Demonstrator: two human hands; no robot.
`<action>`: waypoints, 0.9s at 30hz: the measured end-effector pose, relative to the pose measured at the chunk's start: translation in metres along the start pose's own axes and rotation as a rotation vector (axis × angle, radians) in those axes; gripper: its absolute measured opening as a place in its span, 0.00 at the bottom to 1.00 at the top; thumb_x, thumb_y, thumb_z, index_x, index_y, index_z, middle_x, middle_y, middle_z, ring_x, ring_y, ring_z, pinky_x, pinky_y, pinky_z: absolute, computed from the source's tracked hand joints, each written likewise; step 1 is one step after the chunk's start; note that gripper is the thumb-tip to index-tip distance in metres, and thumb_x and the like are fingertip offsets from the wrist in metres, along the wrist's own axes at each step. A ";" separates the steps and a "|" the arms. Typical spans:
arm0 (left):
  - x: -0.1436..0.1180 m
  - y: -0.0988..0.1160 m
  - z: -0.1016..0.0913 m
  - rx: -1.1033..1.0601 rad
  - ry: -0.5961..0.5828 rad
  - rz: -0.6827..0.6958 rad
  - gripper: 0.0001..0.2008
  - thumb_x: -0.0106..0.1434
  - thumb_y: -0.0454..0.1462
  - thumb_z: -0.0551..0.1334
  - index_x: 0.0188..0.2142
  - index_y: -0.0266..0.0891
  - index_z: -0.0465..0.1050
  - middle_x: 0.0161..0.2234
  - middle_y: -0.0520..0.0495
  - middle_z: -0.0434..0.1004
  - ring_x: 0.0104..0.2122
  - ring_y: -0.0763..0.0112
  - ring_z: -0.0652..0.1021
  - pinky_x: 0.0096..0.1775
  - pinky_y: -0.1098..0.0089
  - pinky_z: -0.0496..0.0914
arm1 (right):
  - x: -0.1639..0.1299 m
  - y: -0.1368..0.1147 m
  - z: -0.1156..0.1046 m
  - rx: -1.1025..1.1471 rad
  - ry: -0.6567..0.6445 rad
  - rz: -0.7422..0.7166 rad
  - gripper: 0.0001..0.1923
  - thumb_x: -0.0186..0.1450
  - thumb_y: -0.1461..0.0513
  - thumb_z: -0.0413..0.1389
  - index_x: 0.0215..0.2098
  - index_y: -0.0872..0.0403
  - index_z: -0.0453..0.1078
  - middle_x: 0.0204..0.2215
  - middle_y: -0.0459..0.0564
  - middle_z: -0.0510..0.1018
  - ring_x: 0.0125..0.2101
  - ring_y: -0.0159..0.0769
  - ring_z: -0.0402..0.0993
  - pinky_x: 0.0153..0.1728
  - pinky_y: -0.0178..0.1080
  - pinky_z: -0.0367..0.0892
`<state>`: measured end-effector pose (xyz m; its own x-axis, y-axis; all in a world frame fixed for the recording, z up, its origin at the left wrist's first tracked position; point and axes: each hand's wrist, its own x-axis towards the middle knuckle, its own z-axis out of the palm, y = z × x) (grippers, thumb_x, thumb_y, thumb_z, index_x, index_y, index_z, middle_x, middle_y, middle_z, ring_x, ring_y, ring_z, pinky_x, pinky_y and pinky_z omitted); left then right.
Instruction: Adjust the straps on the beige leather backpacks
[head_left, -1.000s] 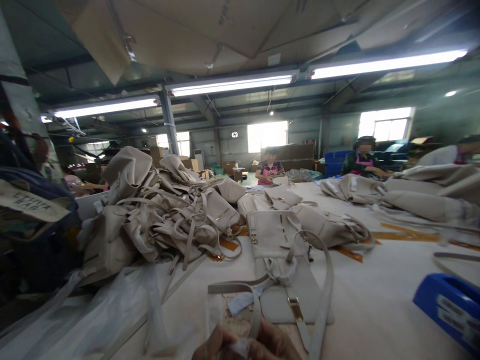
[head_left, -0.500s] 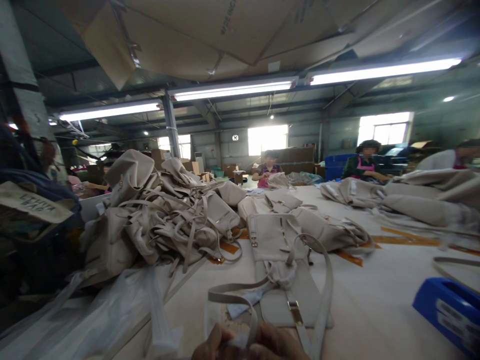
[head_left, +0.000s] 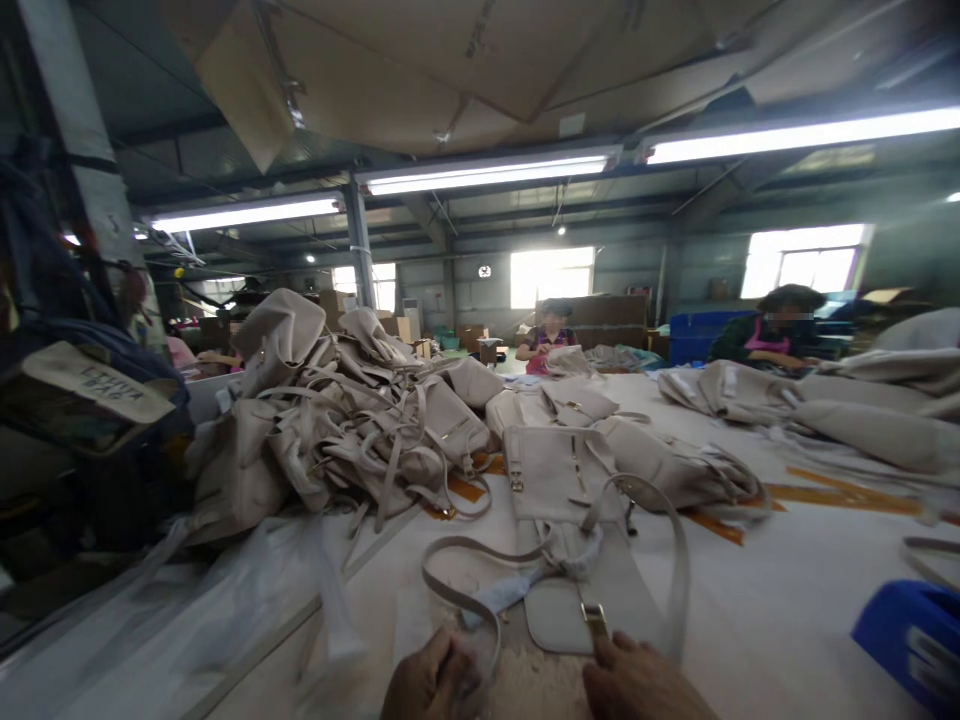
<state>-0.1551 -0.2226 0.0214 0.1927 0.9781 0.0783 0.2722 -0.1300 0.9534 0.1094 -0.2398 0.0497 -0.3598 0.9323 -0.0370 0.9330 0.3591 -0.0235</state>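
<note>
A beige bag [head_left: 562, 470] lies flat on the white table [head_left: 780, 600] right in front of me, flap toward me. A gold buckle [head_left: 596, 618] sits on the flap. Its long beige strap [head_left: 679, 570] loops around it on both sides. At the bottom edge, my left hand [head_left: 431, 682] is closed around the near end of the strap loop, with pale wrapping beside it. My right hand [head_left: 639, 684] is just below the buckle, close to the flap's edge. Only its back shows, and its fingers are hidden.
A tall heap of beige bags [head_left: 330, 430] fills the table's left side. More bags [head_left: 870, 410] lie at the right. Clear plastic wrapping [head_left: 247, 610] trails at lower left, and a blue box [head_left: 911, 640] is at lower right. Two people [head_left: 551, 340] work at the far end.
My hands were together at the bottom centre; now they are apart, the right one shifted to the right by the buckle. The view has swung slightly left.
</note>
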 end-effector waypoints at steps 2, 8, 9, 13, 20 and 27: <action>-0.005 0.013 0.000 -0.023 -0.022 0.013 0.28 0.61 0.62 0.53 0.33 0.39 0.68 0.25 0.51 0.72 0.27 0.69 0.72 0.31 0.73 0.66 | 0.003 -0.006 -0.003 -0.022 -0.049 -0.003 0.16 0.48 0.72 0.56 0.33 0.53 0.74 0.43 0.59 0.79 0.43 0.53 0.73 0.38 0.44 0.68; -0.012 0.027 -0.004 0.022 0.043 0.035 0.25 0.67 0.57 0.47 0.43 0.39 0.64 0.33 0.42 0.81 0.34 0.62 0.80 0.36 0.69 0.67 | -0.013 -0.002 -0.023 0.472 -0.007 0.052 0.04 0.57 0.63 0.57 0.27 0.52 0.64 0.27 0.46 0.74 0.28 0.36 0.70 0.30 0.35 0.62; -0.013 0.026 -0.005 0.044 0.064 0.046 0.24 0.67 0.57 0.46 0.42 0.40 0.64 0.34 0.42 0.81 0.35 0.61 0.80 0.37 0.68 0.67 | -0.018 -0.002 -0.030 0.602 0.041 0.026 0.06 0.62 0.59 0.55 0.29 0.51 0.64 0.26 0.45 0.73 0.27 0.34 0.69 0.29 0.34 0.61; -0.015 0.022 -0.007 0.210 0.089 0.113 0.23 0.68 0.56 0.46 0.38 0.41 0.66 0.33 0.44 0.79 0.34 0.61 0.79 0.36 0.69 0.66 | -0.027 -0.009 -0.047 0.887 0.196 0.071 0.19 0.68 0.45 0.46 0.33 0.51 0.64 0.23 0.44 0.69 0.25 0.32 0.66 0.27 0.33 0.61; -0.020 0.029 -0.011 0.150 0.013 0.188 0.25 0.67 0.55 0.49 0.36 0.39 0.73 0.26 0.50 0.75 0.28 0.68 0.76 0.33 0.73 0.64 | -0.021 -0.017 -0.048 0.777 0.176 0.055 0.18 0.70 0.47 0.44 0.35 0.50 0.64 0.24 0.43 0.68 0.27 0.33 0.67 0.30 0.34 0.60; -0.020 0.033 -0.009 -0.086 -0.065 0.181 0.28 0.62 0.58 0.56 0.44 0.37 0.76 0.23 0.50 0.70 0.23 0.73 0.69 0.23 0.76 0.62 | -0.028 -0.014 -0.062 0.606 0.141 0.037 0.13 0.69 0.52 0.47 0.35 0.49 0.69 0.25 0.44 0.72 0.27 0.34 0.69 0.29 0.34 0.58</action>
<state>-0.1584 -0.2447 0.0537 0.2922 0.9271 0.2346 0.1470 -0.2859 0.9469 0.1071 -0.2687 0.1130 -0.2838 0.9553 0.0823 0.7592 0.2763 -0.5894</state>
